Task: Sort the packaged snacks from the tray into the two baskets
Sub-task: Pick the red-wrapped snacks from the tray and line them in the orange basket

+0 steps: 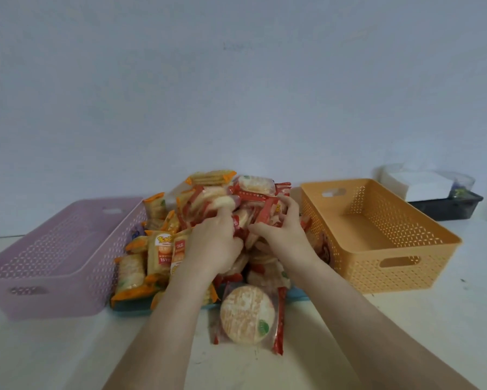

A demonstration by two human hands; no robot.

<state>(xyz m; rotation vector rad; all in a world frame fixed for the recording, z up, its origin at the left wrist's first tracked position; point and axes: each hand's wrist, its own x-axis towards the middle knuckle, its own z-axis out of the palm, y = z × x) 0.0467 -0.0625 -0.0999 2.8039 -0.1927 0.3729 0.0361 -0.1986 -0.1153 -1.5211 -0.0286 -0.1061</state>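
Note:
A tall heap of packaged snacks (208, 198) covers a blue tray (129, 304) in the middle of the table, red-edged round rice crackers mixed with orange-edged square packs. My left hand (212, 243) and my right hand (277, 229) both reach into the heap with fingers curled round red-edged cracker packs. One red-edged round cracker pack (248, 316) lies on the table in front of the tray. A purple basket (39, 260) stands left of the tray and an orange basket (383, 235) stands right of it; I see nothing inside either.
A dark tray with a white box and clear wrapping (433, 192) sits at the back right behind the orange basket. A pale wall rises close behind the table. Bare white tabletop (68, 356) lies in front of the baskets.

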